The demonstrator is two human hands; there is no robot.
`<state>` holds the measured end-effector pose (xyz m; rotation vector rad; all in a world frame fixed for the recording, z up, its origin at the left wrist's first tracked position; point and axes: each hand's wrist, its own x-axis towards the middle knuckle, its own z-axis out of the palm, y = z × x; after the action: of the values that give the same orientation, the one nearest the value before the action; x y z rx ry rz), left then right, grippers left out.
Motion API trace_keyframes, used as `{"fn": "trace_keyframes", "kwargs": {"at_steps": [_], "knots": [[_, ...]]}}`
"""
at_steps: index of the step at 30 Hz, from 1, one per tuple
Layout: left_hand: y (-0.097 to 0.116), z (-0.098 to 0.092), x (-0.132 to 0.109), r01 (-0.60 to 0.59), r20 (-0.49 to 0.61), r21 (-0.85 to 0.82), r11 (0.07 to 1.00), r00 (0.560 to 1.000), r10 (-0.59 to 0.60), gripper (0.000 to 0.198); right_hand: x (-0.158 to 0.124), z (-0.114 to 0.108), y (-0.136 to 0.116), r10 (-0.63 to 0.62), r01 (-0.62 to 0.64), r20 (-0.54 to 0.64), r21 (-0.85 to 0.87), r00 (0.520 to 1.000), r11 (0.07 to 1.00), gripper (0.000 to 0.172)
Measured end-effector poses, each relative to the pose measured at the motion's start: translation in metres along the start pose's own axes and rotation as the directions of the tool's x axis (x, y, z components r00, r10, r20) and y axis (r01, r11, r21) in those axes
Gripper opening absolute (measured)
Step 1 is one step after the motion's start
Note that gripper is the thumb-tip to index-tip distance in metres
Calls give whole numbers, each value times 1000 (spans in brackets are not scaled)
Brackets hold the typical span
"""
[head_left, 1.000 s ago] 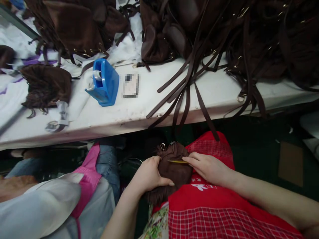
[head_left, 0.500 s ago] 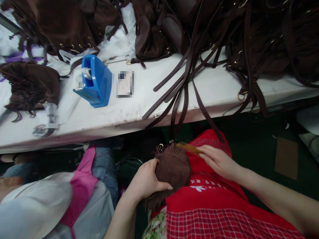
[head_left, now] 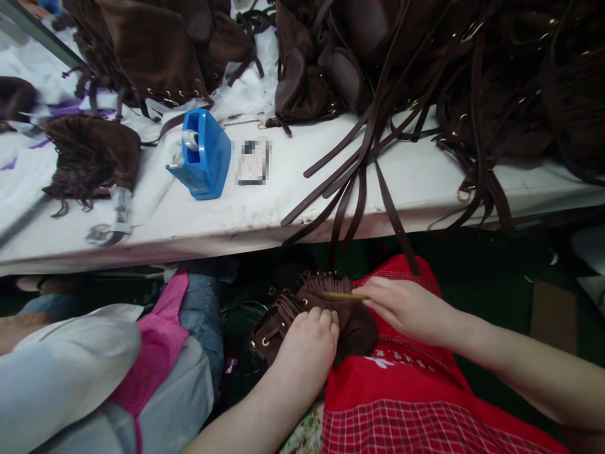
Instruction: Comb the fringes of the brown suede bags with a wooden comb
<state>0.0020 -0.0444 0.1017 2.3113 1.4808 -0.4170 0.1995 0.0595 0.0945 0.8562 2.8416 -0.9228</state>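
Note:
A dark brown fringed bag (head_left: 358, 330) with gold eyelets rests on my lap against the red apron. My left hand (head_left: 312, 337) is closed on the bag's near side, its fingers curled into the soft material. Between the fingers of my right hand (head_left: 399, 307) is a thin yellow-brown stick-like tool (head_left: 341, 295); its kind is unclear. The tool lies across the bag just below a row of fringe (head_left: 326, 282), its tip pointing left.
A white-covered table (head_left: 255, 217) runs across in front, holding a blue tape dispenser (head_left: 212, 157), a blurred-out flat object (head_left: 253, 162) and heaps of brown bags (head_left: 146, 50). Dark straps (head_left: 350, 189) hang over its edge. A co-worker's pink apron (head_left: 161, 334) is close on the left.
The bag has been turned, bringing its eyelets and strap side into view at the left. My left hand has shifted right over it; the tool has come from beside the fringe to across the bag.

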Motion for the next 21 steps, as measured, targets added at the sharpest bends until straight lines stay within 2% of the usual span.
{"fn": "trace_keyframes", "kwargs": {"at_steps": [3, 6, 10, 13, 15, 18, 21], "knots": [[3, 4, -2, -31, -21, 32, 999, 999, 32, 36, 9, 18, -2, -9, 35, 118, -220, 993, 975, 35], [3, 9, -7, -70, -59, 32, 997, 996, 72, 37, 18, 37, 20, 74, -7, 163, -378, 984, 926, 39], [2, 14, -12, -83, -104, 12, 996, 991, 84, 41, 30, 43, 51, 244, -161, 144, -432, 959, 887, 29], [1, 15, -11, -86, -107, -3, 996, 991, 85, 41, 39, 43, 53, 288, -215, 100, -448, 952, 868, 27], [2, 14, -11, -89, -110, -10, 996, 990, 87, 40, 42, 46, 49, 268, -204, 72, -470, 961, 859, 28], [0, 13, -11, -81, -99, -57, 995, 992, 75, 41, 40, 52, 45, 176, -154, -6, -514, 984, 844, 41], [-9, 12, -13, -21, -94, -225, 974, 996, 0, 35, 33, 54, 48, 84, -128, -105, -532, 991, 837, 51]]}}
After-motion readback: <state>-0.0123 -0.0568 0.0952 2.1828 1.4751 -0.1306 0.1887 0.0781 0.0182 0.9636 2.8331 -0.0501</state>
